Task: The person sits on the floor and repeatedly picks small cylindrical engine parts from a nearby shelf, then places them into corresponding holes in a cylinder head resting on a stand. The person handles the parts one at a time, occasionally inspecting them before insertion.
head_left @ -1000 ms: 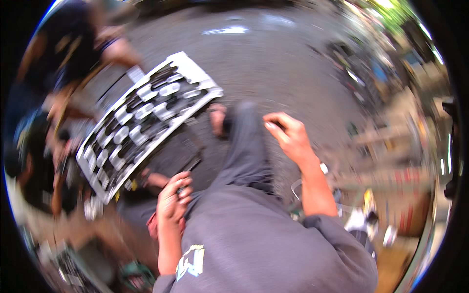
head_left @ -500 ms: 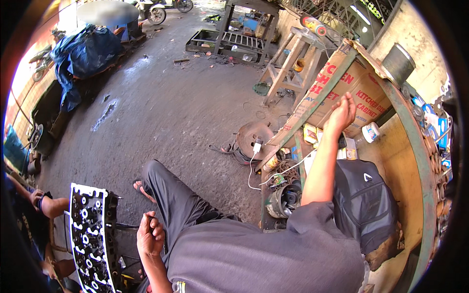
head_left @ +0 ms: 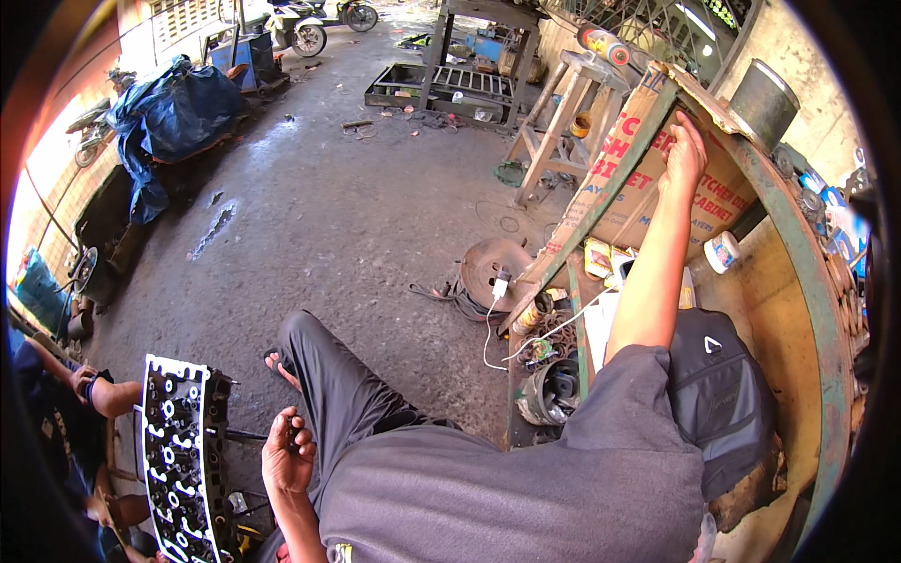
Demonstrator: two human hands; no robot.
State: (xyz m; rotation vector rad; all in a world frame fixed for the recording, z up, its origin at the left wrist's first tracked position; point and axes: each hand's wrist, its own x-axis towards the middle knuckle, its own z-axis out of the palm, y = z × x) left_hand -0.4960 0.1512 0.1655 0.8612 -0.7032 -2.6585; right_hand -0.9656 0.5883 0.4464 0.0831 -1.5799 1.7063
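My left hand (head_left: 288, 452) is closed, its fingers curled round a small dark part (head_left: 295, 433) whose kind I cannot make out. Just left of it stands a cylinder head (head_left: 178, 460), a long engine block piece with a bright rim and dark valve recesses. My right hand (head_left: 686, 155) is raised at the far right with its fingers partly stretched upward, and nothing shows in it. Its fingertips are by the upper corner of a green-edged frame (head_left: 631, 155), in front of a printed cardboard panel (head_left: 619, 220). Whether they touch the frame I cannot tell.
A dark backpack (head_left: 723, 403) leans below my right arm. A bucket of parts (head_left: 549, 392), a white charger plug (head_left: 500, 284) and a round metal disc (head_left: 483, 266) lie nearby. A wooden stool (head_left: 563, 117) stands beyond. Another person's arm (head_left: 114, 398) shows at left.
My right hand has moved up and a little right, to the frame's upper corner. My left hand stays beside the cylinder head, still closed. The whole view has shifted slightly.
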